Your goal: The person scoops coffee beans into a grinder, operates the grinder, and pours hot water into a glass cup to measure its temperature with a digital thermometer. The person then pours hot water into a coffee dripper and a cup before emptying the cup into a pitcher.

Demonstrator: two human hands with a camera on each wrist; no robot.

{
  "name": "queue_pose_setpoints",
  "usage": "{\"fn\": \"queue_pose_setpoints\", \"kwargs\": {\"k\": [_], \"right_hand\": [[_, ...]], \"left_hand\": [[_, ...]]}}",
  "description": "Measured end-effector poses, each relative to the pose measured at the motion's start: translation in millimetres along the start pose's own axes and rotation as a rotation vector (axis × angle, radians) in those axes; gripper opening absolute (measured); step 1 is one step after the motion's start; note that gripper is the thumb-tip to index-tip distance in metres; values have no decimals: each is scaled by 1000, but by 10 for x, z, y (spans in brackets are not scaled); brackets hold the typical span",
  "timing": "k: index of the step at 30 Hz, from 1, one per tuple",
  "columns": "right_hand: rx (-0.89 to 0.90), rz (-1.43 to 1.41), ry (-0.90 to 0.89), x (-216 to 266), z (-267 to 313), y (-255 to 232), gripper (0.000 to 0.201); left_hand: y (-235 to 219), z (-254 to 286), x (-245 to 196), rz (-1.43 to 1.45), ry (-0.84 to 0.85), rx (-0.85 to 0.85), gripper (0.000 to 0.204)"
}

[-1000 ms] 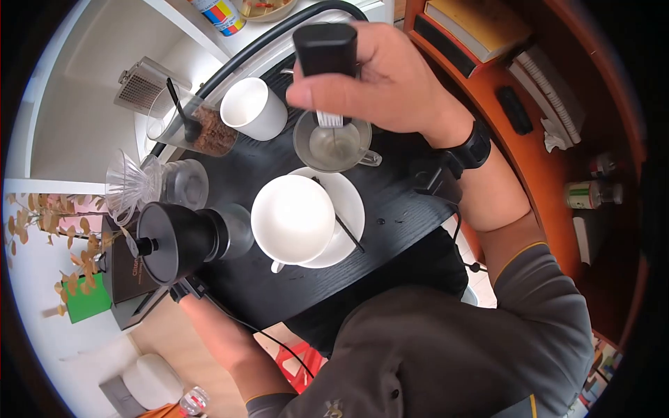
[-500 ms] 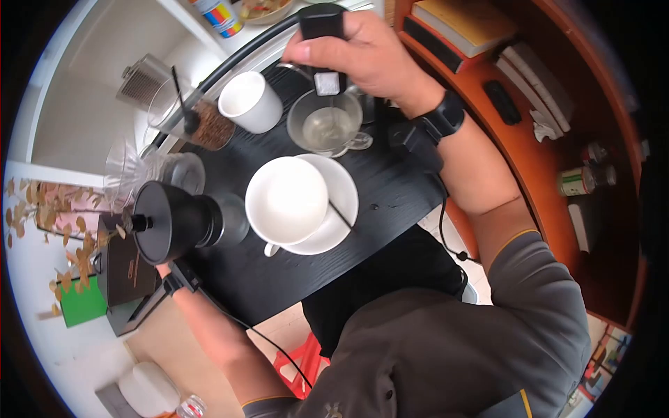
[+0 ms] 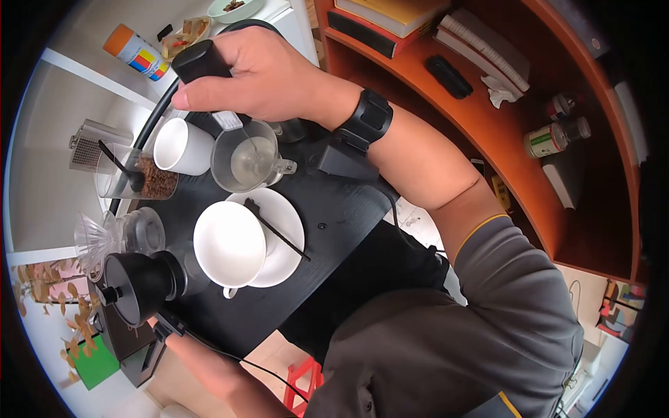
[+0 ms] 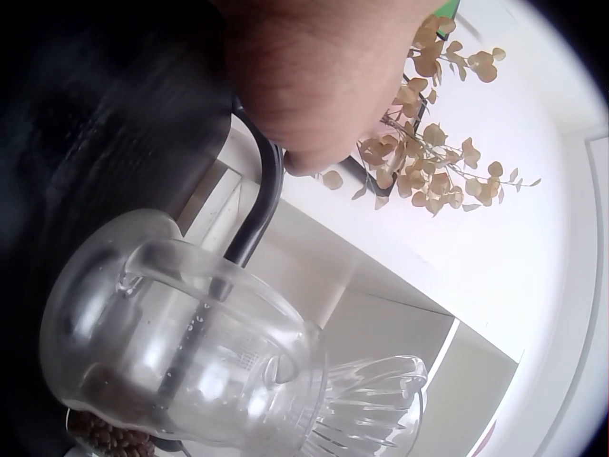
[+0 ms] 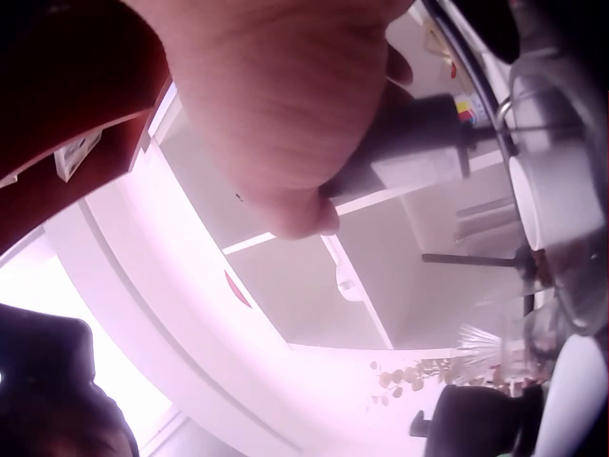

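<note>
My right hand (image 3: 261, 76) grips the black handle of a handheld milk frother (image 3: 202, 61), which bears a white label. Its thin shaft reaches down into a clear glass cup (image 3: 221, 164) holding some cloudy liquid. In the right wrist view, the frother (image 5: 419, 157) slants out past the thumb. My left hand (image 4: 314, 76) shows only its heel in its own wrist view, and the black coffee grinder (image 3: 132, 289) mostly hides it in the head view. A glass server (image 4: 181, 352) with a ribbed dripper (image 4: 376, 400) stands near that hand.
A white cup (image 3: 230, 244) sits on a saucer (image 3: 289, 230) with a dark stirring stick (image 3: 286, 240). Behind are a white mug (image 3: 185, 146) and a clear container of brown granules (image 3: 157, 177) with a black spoon. Wooden shelves (image 3: 411, 76) stand at right, and a black rail (image 3: 143, 129) edges the table.
The head view has turned, so the tabletop things sit farther left and lower. My right hand still holds the frother over the glass cup. My left arm stays beside the grinder.
</note>
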State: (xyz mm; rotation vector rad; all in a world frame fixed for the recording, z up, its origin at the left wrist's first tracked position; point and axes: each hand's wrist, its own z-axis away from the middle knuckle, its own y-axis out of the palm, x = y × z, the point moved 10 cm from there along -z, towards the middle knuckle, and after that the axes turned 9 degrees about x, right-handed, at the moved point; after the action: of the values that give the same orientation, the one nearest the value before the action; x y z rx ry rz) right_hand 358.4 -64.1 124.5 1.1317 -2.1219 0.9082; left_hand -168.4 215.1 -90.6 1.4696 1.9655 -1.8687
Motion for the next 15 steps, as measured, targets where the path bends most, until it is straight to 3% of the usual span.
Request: {"fn": "queue_pose_setpoints", "kwargs": {"k": [1, 3, 5, 7, 9, 11, 13, 15], "right_hand": [[3, -2, 2, 9, 6, -6, 48], [93, -144, 24, -32, 5, 87, 25], [105, -171, 36, -99, 3, 124, 25], [-76, -76, 10, -116, 7, 16, 43], [-36, -254, -57, -57, -27, 52, 38], [21, 58, 115, -93, 10, -18, 32], [101, -462, 41, -102, -43, 63, 18], [108, -536, 41, -107, -69, 51, 19]], "left_hand": [[-43, -71, 6, 1, -3, 3, 45], [-32, -44, 28, 2, -14, 8, 45], [-65, 0, 47, 2, -25, 11, 46], [-115, -4, 63, -19, -43, 1, 46], [-137, -50, 93, -45, -54, -30, 46], [-164, -276, 112, -68, -71, -55, 46], [-102, -3, -23, -86, -81, -75, 47], [-123, 0, -39, -99, -93, -80, 47]]}}
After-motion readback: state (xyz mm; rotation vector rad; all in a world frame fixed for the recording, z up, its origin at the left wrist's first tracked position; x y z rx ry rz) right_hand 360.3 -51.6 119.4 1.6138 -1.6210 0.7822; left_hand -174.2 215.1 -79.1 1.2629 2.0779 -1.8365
